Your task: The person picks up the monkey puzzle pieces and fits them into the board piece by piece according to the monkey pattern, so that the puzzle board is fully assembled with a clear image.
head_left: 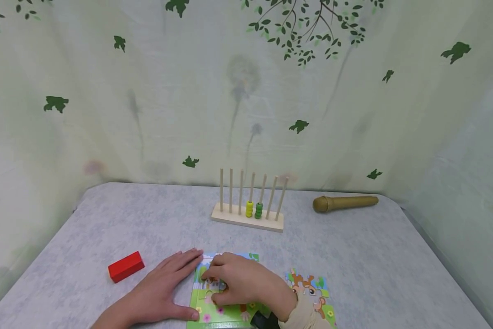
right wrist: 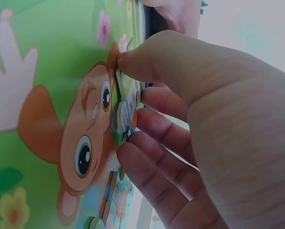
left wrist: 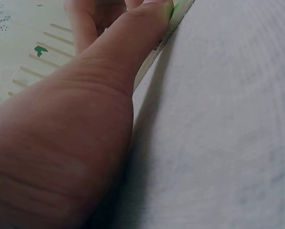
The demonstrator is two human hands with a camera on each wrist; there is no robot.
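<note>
A colorful jigsaw puzzle board [head_left: 226,320] lies flat at the front of the table, its middle hidden under my right hand. My left hand [head_left: 164,283] rests with straight fingers along the board's left side, fingertips at the upper left corner and thumb on the lower edge area. Over the board, my right hand [head_left: 238,278] pinches a puzzle piece [right wrist: 121,112] between thumb and fingers; the piece looks slightly raised and tilted against its neighbors. A large brown cartoon animal face [right wrist: 85,138] is printed beside it. Part of another puzzle section [head_left: 310,292] with cartoon animals shows right of my right wrist.
To the left lies a red block [head_left: 125,267]. Behind the board stands a wooden peg rack [head_left: 246,221] with yellow beads [head_left: 249,209] and green beads [head_left: 258,210]. A brown wooden stick [head_left: 345,203] with a rounded end lies at the back right. Leaf-printed curtains surround the table.
</note>
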